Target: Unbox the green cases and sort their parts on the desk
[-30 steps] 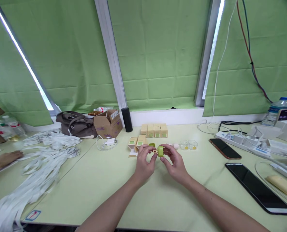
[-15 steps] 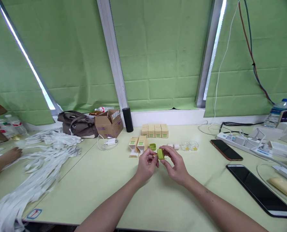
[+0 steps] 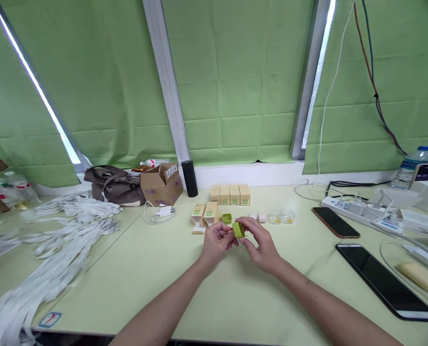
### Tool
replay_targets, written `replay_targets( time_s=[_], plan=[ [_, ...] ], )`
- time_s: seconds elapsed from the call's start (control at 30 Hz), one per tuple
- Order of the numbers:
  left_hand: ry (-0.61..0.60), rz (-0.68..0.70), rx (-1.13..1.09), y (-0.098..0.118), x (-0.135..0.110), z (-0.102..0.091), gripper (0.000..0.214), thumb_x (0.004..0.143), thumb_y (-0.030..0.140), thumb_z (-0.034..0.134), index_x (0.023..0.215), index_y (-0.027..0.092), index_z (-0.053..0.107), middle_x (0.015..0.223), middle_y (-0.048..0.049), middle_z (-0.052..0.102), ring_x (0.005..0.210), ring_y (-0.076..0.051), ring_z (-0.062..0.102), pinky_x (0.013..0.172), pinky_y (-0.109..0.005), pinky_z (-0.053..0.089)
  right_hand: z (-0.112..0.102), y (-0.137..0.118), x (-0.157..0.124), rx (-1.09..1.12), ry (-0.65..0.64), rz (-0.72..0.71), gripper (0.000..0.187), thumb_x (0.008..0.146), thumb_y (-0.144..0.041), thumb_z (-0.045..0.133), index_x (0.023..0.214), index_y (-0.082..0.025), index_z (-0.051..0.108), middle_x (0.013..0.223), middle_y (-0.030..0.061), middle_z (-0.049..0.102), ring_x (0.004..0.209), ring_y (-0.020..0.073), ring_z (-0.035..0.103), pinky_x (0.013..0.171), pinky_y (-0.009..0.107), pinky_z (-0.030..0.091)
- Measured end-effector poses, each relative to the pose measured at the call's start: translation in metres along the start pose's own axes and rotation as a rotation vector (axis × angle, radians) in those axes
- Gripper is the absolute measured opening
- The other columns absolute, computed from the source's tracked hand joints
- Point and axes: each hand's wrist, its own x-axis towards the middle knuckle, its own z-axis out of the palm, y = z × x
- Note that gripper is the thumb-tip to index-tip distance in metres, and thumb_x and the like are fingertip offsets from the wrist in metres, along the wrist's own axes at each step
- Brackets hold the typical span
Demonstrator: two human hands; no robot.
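A small olive-green case, boxy with rounded edges, is held just above the table between my two hands. The fingers of my right hand grip it from above and from the right side. My left hand is closed with thumb and forefinger pinched at the case's left side; what exactly lies between these fingertips is partly hidden. Just behind my hands stands a second green piece, open at the top. Pale pink earbud-like pieces and a clear plastic holder with yellow bits lie to its right.
Two opened cardboard boxes and a row of several small boxes stand behind. A black cylinder, carton and white straps are leftward. Phones, a tablet-like device and a power strip lie right.
The green case has turned slightly in my fingers, and the small loop at its left side is now mostly covered. At the far left, another person's hand has drawn back almost out of view.
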Motion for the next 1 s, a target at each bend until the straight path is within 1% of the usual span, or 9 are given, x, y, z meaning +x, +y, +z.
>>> replay_targets(
  time_s=[0.1,0.17,0.3,0.37,0.47,0.57,0.7,0.9,1.0],
  plan=[
    [-0.006,0.011,-0.001,0.000,0.000,0.002,0.050,0.073,0.056,0.089,0.082,0.018,0.057,0.058,-0.0005,0.067,0.050,-0.015,0.063,0.045,-0.023,0.045,0.000,-0.003,0.002,-0.039,0.006,-0.033,0.051,0.097,-0.018,0.057,0.146,-0.030,0.055,0.136,0.0128,0.064,0.124,0.0305,0.063,0.100,0.048,0.058],
    [-0.011,0.039,0.007,0.000,-0.001,0.003,0.046,0.074,0.051,0.089,0.086,0.018,0.060,0.066,-0.0001,0.067,0.057,-0.015,0.064,0.050,-0.024,0.050,0.000,-0.006,0.003,-0.057,0.014,-0.044,0.054,0.097,-0.019,0.059,0.149,-0.030,0.053,0.138,0.0128,0.062,0.128,0.0306,0.061,0.105,0.049,0.056],
    [-0.044,0.098,0.063,-0.002,-0.002,0.003,0.037,0.077,0.040,0.089,0.096,0.017,0.067,0.088,-0.0044,0.070,0.079,-0.017,0.068,0.071,-0.030,0.056,0.001,-0.009,0.003,-0.079,0.035,-0.052,0.056,0.097,-0.022,0.062,0.151,-0.030,0.053,0.137,0.0133,0.058,0.128,0.0299,0.060,0.106,0.049,0.056],
    [-0.059,0.139,0.105,-0.004,-0.001,-0.001,0.042,0.077,0.036,0.088,0.108,0.018,0.068,0.101,-0.0077,0.071,0.093,-0.021,0.069,0.083,-0.034,0.056,0.001,-0.008,0.003,-0.087,0.053,-0.049,0.053,0.097,-0.021,0.060,0.149,-0.030,0.056,0.134,0.0133,0.058,0.127,0.0294,0.060,0.105,0.049,0.056],
    [-0.078,0.241,0.168,-0.003,0.001,-0.007,0.051,0.082,0.036,0.085,0.126,0.022,0.064,0.122,-0.0116,0.068,0.114,-0.027,0.065,0.095,-0.039,0.052,0.000,-0.004,0.002,-0.092,0.076,-0.003,0.058,0.095,-0.019,0.062,0.151,-0.030,0.052,0.136,0.0128,0.059,0.127,0.0299,0.060,0.105,0.051,0.056],
    [-0.103,0.317,0.316,0.003,0.000,-0.011,0.051,0.088,0.034,0.078,0.135,0.026,0.063,0.134,-0.0123,0.065,0.127,-0.030,0.058,0.104,-0.045,0.047,0.001,0.000,0.001,-0.086,0.102,0.051,0.063,0.092,-0.016,0.063,0.150,-0.029,0.046,0.135,0.0122,0.064,0.122,0.0297,0.064,0.104,0.052,0.057],
    [-0.039,0.344,0.503,0.008,-0.001,-0.007,0.050,0.086,0.027,0.081,0.134,0.030,0.068,0.131,-0.0101,0.066,0.129,-0.030,0.054,0.109,-0.048,0.044,0.003,0.003,0.001,-0.105,0.110,0.006,0.052,0.091,-0.013,0.061,0.140,-0.028,0.051,0.130,0.0127,0.065,0.118,0.0295,0.066,0.099,0.050,0.060],
    [0.059,0.350,0.562,0.003,0.000,-0.005,0.042,0.082,0.022,0.084,0.121,0.031,0.074,0.119,-0.0080,0.069,0.124,-0.030,0.054,0.107,-0.049,0.047,-0.001,-0.002,0.003,-0.112,0.095,-0.067,0.041,0.095,-0.012,0.057,0.133,-0.027,0.054,0.131,0.0138,0.061,0.127,0.0300,0.059,0.100,0.051,0.061],
    [0.092,0.394,0.609,0.002,0.001,-0.006,0.041,0.079,0.021,0.086,0.117,0.029,0.074,0.116,-0.0082,0.070,0.121,-0.030,0.054,0.105,-0.051,0.048,-0.003,-0.004,0.004,-0.169,0.091,-0.110,0.040,0.097,-0.012,0.055,0.134,-0.027,0.057,0.132,0.0142,0.060,0.125,0.0299,0.060,0.100,0.051,0.060]
  ],
)
